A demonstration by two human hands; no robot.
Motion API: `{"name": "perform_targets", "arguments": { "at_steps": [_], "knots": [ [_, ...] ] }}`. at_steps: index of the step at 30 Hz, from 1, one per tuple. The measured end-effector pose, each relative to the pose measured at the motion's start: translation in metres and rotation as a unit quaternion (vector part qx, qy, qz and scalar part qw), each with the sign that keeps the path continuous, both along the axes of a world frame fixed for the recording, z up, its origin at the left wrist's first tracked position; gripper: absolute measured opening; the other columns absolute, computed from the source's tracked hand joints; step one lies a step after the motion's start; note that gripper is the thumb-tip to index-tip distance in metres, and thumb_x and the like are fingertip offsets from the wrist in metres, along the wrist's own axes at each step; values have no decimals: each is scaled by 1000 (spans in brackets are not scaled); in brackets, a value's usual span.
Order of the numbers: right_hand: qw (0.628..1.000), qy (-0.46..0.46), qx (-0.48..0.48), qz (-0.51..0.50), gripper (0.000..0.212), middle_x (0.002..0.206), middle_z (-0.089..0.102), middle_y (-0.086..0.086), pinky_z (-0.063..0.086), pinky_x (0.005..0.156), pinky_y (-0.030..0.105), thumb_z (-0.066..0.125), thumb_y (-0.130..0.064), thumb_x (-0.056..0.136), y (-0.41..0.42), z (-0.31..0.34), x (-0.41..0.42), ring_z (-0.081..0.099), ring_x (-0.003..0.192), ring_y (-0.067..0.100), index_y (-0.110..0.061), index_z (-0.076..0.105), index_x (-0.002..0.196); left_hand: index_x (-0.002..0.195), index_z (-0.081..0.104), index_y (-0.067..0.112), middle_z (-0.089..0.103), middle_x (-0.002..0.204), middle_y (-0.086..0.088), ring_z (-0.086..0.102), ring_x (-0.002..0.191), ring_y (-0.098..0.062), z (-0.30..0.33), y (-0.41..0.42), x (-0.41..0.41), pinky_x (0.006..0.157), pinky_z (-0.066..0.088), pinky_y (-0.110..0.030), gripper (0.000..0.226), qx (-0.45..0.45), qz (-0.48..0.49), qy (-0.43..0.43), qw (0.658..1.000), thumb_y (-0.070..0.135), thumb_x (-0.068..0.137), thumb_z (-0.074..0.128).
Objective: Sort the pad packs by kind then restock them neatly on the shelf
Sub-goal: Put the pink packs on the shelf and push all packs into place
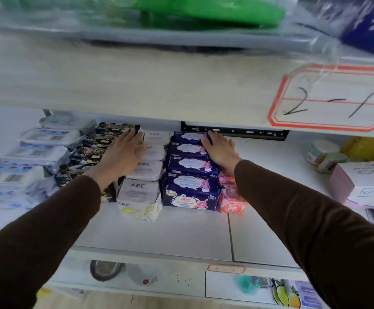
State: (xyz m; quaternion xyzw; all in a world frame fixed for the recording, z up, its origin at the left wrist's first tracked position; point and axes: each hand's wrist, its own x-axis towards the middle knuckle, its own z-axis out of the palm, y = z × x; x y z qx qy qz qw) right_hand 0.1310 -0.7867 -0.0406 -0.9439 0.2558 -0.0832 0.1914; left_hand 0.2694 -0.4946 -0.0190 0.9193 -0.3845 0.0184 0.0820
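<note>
Pad packs stand in front-to-back rows on the white shelf; the left hand lies flat, fingers straight, across the black packs and white ABC packs; the right hand rests flat-fingered on the navy packs, beside the pink packs; N95 mask boxes sit far right.
</note>
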Motion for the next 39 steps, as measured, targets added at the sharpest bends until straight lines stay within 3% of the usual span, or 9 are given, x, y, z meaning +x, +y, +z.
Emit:
{"name": "perform_targets", "arguments": {
  "at_steps": [3,6,10,13,17,21,27,32,39],
  "knots": [
    [1000,-1,15,-8,68,156,39,7,15,118,52,18,-62,99,7,5,5,38,141,28,-21,34,151,158,13,19,10,166,-6,7,154,-25,-4,23,34,124,15,-48,80,31,24,-5,999,65,95,-3],
    [1000,5,15,-26,61,149,46,8,21,112,49,20,-60,100,18,10,7,49,130,31,-23,42,142,159,11,21,10,167,-6,8,153,-23,-3,28,46,124,13,-46,64,28,25,15,999,52,103,16],
    [998,26,14,-50,68,138,50,9,30,109,52,15,-72,90,25,9,16,54,120,36,-25,47,128,159,15,18,10,166,-5,8,153,-23,13,16,48,124,12,-43,58,14,-47,45,998,43,107,26],
    [996,53,-3,-68,78,153,38,12,26,114,56,13,-76,86,26,4,21,44,133,40,-29,38,144,159,13,23,5,167,-4,5,154,-24,14,1,61,124,9,-41,59,25,-112,89,989,47,107,25],
    [991,109,-40,-67,67,165,13,10,10,120,56,13,-66,96,37,8,20,19,149,39,-37,17,156,159,10,31,5,167,-4,7,154,-26,7,-26,74,124,6,-45,57,70,-187,65,978,49,107,22],
    [991,112,-33,-58,69,165,15,11,12,119,57,10,-70,93,36,9,20,19,149,39,-38,20,154,157,3,42,-1,167,4,5,154,-21,4,-42,86,121,0,-46,55,138,-237,4,962,54,105,16],
    [994,81,0,-70,81,161,28,8,20,118,58,3,-82,82,39,3,18,26,146,38,-42,28,147,156,6,46,1,167,7,4,153,-18,-2,-46,93,123,1,-44,57,130,-289,-14,948,62,102,15],
    [994,69,-55,-59,54,156,34,10,19,117,51,26,-56,103,57,19,6,32,141,37,-30,36,150,153,25,34,21,164,2,25,148,-20,3,-51,92,122,14,-41,56,112,-351,-32,929,59,102,24],
    [995,83,-42,-40,57,157,33,12,18,119,51,26,-59,101,50,15,11,32,143,37,-30,34,150,149,23,29,35,156,1,44,135,-22,5,-56,96,117,31,-44,83,127,-344,-22,930,83,87,9]
  ]
}}
